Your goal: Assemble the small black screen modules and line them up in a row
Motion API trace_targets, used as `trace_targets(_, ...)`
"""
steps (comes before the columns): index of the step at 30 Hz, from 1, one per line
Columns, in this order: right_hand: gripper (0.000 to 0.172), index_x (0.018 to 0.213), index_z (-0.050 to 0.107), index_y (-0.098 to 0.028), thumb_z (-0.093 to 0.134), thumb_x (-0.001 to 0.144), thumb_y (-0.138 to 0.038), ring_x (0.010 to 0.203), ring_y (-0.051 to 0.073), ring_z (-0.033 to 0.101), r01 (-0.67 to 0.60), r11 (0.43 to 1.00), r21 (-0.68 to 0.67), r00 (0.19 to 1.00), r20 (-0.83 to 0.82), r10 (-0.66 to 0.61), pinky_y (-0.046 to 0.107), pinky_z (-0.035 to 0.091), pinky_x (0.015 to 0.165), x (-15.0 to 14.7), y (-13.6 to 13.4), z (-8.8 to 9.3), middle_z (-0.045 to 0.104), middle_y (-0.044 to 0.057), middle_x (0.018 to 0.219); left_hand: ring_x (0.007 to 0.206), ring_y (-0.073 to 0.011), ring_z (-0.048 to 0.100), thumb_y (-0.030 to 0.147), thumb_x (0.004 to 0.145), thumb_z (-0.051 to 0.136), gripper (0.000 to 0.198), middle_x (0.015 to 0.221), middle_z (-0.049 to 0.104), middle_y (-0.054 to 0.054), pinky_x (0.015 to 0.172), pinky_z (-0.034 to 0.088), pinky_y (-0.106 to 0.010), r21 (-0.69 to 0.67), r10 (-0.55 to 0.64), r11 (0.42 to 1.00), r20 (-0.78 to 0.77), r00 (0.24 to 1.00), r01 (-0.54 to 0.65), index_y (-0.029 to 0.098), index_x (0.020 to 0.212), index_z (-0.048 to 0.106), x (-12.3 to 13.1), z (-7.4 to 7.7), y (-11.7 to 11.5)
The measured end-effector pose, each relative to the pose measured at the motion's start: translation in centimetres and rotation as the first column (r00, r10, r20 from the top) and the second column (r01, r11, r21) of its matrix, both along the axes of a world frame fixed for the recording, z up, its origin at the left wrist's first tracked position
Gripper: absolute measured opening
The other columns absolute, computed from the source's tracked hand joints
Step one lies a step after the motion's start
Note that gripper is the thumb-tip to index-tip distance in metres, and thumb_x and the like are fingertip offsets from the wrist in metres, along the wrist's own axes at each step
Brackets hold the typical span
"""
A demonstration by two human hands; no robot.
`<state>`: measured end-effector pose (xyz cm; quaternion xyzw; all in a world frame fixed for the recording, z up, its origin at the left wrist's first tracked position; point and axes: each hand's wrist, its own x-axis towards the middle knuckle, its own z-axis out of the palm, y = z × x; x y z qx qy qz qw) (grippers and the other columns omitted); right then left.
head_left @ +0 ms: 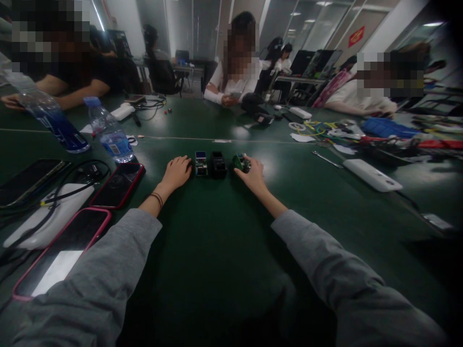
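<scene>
My right hand grips a green circuit board by its edges, low over the table or resting on it; I cannot tell which. Left of it stands a black plastic housing with an open top. Beside that is a second circuit board with a small dark screen, touched by neither hand. My left hand lies palm down on the green table, fingers stretched, just left of the screen board, holding nothing.
Two water bottles stand at the left. Nearer are a red-edged phone, a pink-cased phone, a white power bank and cables. To the right lie a wrench, a white power strip and tangled wires. Several people sit opposite.
</scene>
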<state>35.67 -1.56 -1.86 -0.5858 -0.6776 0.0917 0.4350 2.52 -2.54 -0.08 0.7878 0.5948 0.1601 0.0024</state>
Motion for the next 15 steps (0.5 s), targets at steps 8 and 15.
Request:
trace_targets(8,0.059,0.123,0.072,-0.016,0.061,0.09,-0.063,0.11,0.033,0.07,-0.035,0.998,-0.056,0.942,-0.336,0.014,0.048,0.056,0.1,-0.01,0.46,-0.13,0.075,0.016,0.117,0.149,-0.032,0.048,0.03,0.109,0.042,0.045,0.161,0.053,-0.014,0.125,0.037,-0.054,0.005,0.013,1.0,-0.021,1.0,-0.013,0.018,0.148,0.058,0.14,0.11,-0.22)
trace_targets(15,0.068,0.11,0.074,-0.016,0.042,0.095,-0.075,0.107,0.036,0.069,0.005,0.998,-0.056,0.976,-0.218,-0.017,0.054,0.053,0.101,0.17,0.77,-0.22,0.075,0.018,0.109,0.151,-0.0322,0.046,0.031,0.11,0.041,0.046,0.162,0.052,-0.015,0.126,0.036,-0.054,-0.009,0.014,1.0,-0.018,1.0,-0.014,0.015,0.15,0.057,0.18,0.09,-0.08)
